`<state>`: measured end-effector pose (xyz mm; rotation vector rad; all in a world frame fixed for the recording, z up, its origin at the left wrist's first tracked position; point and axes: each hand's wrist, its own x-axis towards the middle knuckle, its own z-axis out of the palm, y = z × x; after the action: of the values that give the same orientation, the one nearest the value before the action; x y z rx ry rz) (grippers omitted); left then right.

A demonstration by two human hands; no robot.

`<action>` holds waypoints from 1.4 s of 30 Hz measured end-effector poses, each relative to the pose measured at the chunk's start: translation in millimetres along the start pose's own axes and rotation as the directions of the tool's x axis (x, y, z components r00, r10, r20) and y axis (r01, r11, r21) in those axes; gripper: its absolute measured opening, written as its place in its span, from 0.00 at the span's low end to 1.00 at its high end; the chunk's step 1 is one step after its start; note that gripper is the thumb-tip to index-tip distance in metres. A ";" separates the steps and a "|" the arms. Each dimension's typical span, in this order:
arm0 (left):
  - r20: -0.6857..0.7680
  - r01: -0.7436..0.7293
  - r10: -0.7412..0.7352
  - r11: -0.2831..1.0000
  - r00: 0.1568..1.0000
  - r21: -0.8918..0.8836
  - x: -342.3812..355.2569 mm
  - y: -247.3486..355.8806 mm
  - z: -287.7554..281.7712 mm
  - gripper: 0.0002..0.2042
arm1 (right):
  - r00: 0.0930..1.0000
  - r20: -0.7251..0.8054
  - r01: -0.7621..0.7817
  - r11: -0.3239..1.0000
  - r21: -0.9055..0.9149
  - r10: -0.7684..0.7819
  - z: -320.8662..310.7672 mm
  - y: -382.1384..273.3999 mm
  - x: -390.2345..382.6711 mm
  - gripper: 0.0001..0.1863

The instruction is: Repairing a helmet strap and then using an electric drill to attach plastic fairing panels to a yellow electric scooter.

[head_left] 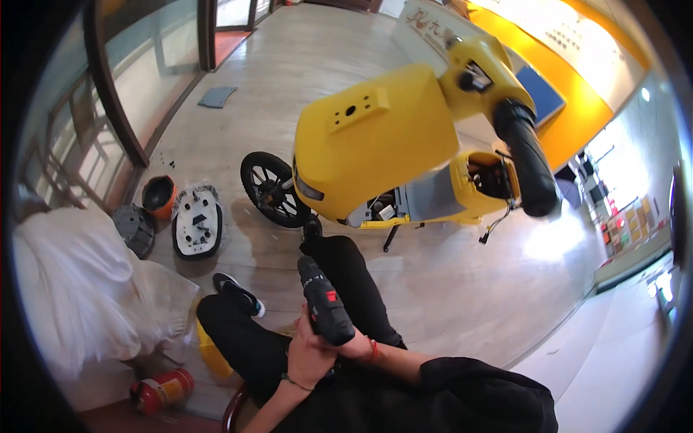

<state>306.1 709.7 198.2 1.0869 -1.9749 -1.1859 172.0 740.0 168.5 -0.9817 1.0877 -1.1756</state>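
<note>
Two bare hands, left hand [308, 359] and right hand [354, 348], wrap a partly hidden grip around a black-and-red power drill [325, 307] above black-trousered legs [357, 278], chuck [308, 267] facing away, rounded yellow scooter [375, 151] standing ahead on pale plank floor [447, 296].

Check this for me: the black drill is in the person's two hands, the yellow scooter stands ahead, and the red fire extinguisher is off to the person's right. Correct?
Not quite: the head view shows the red fire extinguisher off to the person's left. The black drill is in the left hand and right hand, and the yellow scooter stands ahead.
</note>
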 end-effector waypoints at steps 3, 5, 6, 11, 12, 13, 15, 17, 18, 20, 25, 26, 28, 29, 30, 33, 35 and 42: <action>0.046 -0.069 0.068 0.997 0.997 0.022 -6.2 19.2 5.4 0.42 | 0.994 -0.109 0.001 0.990 0.144 0.014 -3.4 -7.4 -9.1 0.23; 0.109 -0.190 0.176 0.973 0.978 0.132 -11.2 30.2 6.6 0.37 | 0.990 -0.077 -0.089 0.937 0.338 0.122 -13.5 -13.6 -18.8 0.25; 0.153 -0.159 0.143 0.983 0.978 0.094 -14.9 33.7 6.4 0.35 | 0.989 -0.029 -0.121 0.898 0.423 0.147 -20.8 -16.3 -25.1 0.26; 0.065 -0.069 0.065 0.996 0.996 0.058 -25.1 19.5 1.6 0.18 | 0.976 -0.159 -0.036 0.829 0.558 0.150 -52.2 -21.6 -55.9 0.26; 0.011 -0.029 0.029 0.999 1.000 0.042 -27.6 11.8 -1.7 0.16 | 0.968 -0.189 -0.031 0.831 0.555 0.162 -59.3 -21.8 -60.7 0.24; -0.049 0.021 -0.020 0.999 0.999 0.027 -30.0 3.5 -6.6 0.15 | 0.967 -0.212 0.000 0.835 0.550 0.140 -68.8 -22.5 -62.9 0.23; -0.127 0.155 -0.165 0.984 0.978 -0.091 -36.9 -13.5 -21.4 0.12 | 0.955 -0.255 0.032 0.800 0.600 0.153 -85.0 -23.0 -65.3 0.21; -0.171 0.228 -0.250 0.963 0.953 -0.141 -47.5 -28.9 -39.6 0.11 | 0.950 -0.264 0.048 0.757 0.652 0.167 -103.4 -24.3 -69.5 0.21; -0.186 0.287 -0.305 0.950 0.934 -0.120 -53.8 -35.6 -48.8 0.11 | 0.948 -0.259 0.045 0.731 0.680 0.183 -110.0 -24.3 -72.0 0.21; -0.183 0.325 -0.322 0.946 0.929 -0.014 -63.1 -47.1 -60.0 0.11 | 0.948 -0.260 0.068 0.681 0.730 0.184 -120.5 -24.0 -75.0 0.18; -0.093 0.384 -0.392 0.919 0.915 -0.093 -70.8 -65.5 -69.4 0.12 | 0.953 -0.271 0.132 0.616 0.776 0.138 -135.3 -17.4 -88.9 0.17; -0.134 0.436 -0.427 0.898 0.894 0.052 -70.7 -69.8 -71.4 0.12 | 0.961 -0.255 0.145 0.585 0.798 0.110 -138.1 -16.0 -91.4 0.17; -0.136 0.404 -0.381 0.877 0.915 0.261 -75.2 -79.9 -83.8 0.12 | 0.956 -0.276 0.164 0.598 0.785 0.101 -145.2 -13.4 -94.0 0.17; -0.123 0.434 -0.422 0.807 0.898 0.401 -80.1 -87.6 -91.0 0.13 | 0.957 -0.276 0.170 0.595 0.786 0.090 -148.8 -12.5 -93.9 0.17; -0.116 0.431 -0.437 0.746 0.892 0.507 -85.1 -97.6 -96.9 0.13 | 0.959 -0.272 0.177 0.585 0.792 0.078 -152.1 -11.6 -93.0 0.16; -0.097 0.427 -0.522 0.563 0.848 0.707 -99.3 -138.8 -106.7 0.13 | 0.953 -0.297 0.174 0.700 0.692 0.057 -161.5 -10.1 -86.7 0.17; -0.065 0.462 -0.629 0.494 0.775 0.737 -103.8 -168.2 -103.1 0.13 | 0.951 -0.310 0.180 0.780 0.600 0.019 -166.9 -10.0 -81.3 0.17; 0.056 0.479 -0.787 0.428 0.614 0.766 -108.3 -230.9 -84.7 0.13 | 0.949 -0.314 0.108 0.938 0.330 0.001 -173.9 -17.0 -68.5 0.06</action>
<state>506.8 705.3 19.6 2.3708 -2.5164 -1.0772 -5.2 801.1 157.6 -0.5679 1.0533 -1.5429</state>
